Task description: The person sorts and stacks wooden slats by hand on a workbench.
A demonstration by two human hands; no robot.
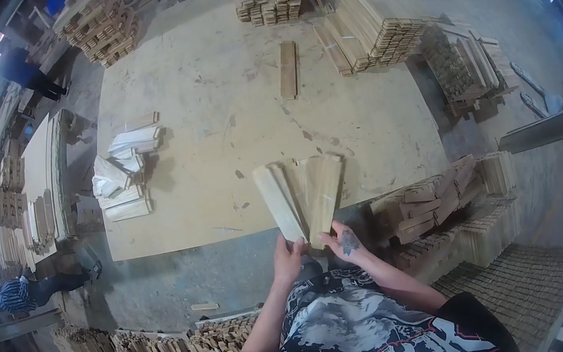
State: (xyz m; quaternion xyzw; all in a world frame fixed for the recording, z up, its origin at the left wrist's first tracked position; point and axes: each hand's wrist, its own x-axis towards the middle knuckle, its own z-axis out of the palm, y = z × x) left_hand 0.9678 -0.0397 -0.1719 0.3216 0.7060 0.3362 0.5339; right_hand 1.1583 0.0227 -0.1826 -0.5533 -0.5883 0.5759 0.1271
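Bundle of wooden slats [303, 198], fanned out, is held by its near end over the front edge of the plywood table [216, 120]. Left hand [287, 256] fingers are wrapped round the left slats, right hand [345, 242] is clamped on the right ones. A loose slat [289, 69] lies farther up the table.

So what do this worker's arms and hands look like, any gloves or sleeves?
No gloves: the left hand and right hand are bare, and the right one carries a dark tattoo on its back. Both forearms are uncovered up to the short black sleeves of a black T-shirt printed with grey-white artwork and red-edged white lettering.
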